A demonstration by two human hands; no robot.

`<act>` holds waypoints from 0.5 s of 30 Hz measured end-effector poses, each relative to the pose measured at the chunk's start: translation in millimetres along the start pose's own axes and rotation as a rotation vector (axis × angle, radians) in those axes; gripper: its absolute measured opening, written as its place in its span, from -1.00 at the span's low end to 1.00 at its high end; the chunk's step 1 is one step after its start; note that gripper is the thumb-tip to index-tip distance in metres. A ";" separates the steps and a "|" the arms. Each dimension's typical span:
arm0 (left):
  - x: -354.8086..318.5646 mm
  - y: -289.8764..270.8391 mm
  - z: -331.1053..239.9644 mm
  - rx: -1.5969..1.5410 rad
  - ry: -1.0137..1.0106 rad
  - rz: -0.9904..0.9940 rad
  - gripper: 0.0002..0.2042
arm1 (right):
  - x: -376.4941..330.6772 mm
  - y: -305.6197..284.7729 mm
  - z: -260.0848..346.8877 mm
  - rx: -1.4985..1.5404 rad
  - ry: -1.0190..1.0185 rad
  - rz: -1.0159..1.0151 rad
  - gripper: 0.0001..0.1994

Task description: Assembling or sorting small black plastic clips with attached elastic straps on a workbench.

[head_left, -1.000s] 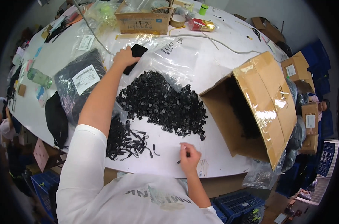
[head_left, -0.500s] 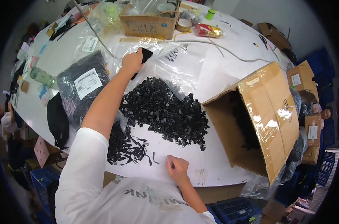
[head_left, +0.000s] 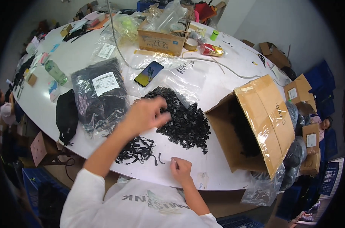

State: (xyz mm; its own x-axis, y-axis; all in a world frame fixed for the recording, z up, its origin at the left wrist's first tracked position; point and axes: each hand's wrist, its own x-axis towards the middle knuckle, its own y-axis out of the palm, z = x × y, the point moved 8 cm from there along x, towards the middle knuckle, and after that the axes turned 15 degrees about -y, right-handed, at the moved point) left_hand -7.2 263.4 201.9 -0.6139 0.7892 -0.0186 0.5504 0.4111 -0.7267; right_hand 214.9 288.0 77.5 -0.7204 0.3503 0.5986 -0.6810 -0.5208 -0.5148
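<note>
left hand (head_left: 145, 115) blurred, fingers apart, over heap of small shiny black pieces (head_left: 185, 129), frame centre; right hand (head_left: 181, 170) curled, lower centre, cannot tell contents; light fingertip pinch likely suits pieces.

The small parts (head_left: 185, 125) are black, the tabletop (head_left: 214, 167) white, the large carton (head_left: 269, 104) brown.

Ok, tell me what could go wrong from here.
The left hand, blurred over the pile of small black parts, might scatter some. The corded black pieces lie close to the near edge of the white table, so the left forearm could drag some off. The phone, just beyond the pile, might get bumped.
</note>
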 end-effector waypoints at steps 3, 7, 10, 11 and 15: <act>-68.2 82.4 20.4 -0.046 0.022 0.204 -0.63 | 11.8 -7.9 5.1 0.106 0.112 -0.145 -0.91; -119.3 134.4 20.1 -0.480 -0.115 0.262 -0.75 | 24.8 -17.7 6.5 0.289 0.305 -0.393 -0.84; -129.5 140.7 17.0 -0.673 -0.131 0.297 -0.81 | 29.6 -15.7 10.3 0.376 0.320 -0.449 -0.83; -132.1 141.1 15.4 -0.717 -0.118 0.316 -0.82 | 26.7 -12.4 10.2 0.460 0.388 -0.450 -0.84; -130.6 115.5 21.5 -0.610 -0.104 0.065 -0.80 | 21.8 -1.3 10.3 0.491 0.387 -0.386 -0.85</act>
State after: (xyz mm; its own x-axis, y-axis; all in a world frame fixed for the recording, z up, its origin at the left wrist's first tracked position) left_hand 124.4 198.0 105.6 -0.6036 0.7852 -0.1385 0.7936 0.5750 -0.1987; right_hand 201.5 288.2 97.5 -0.4981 0.7819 0.3748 -0.8236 -0.5619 0.0778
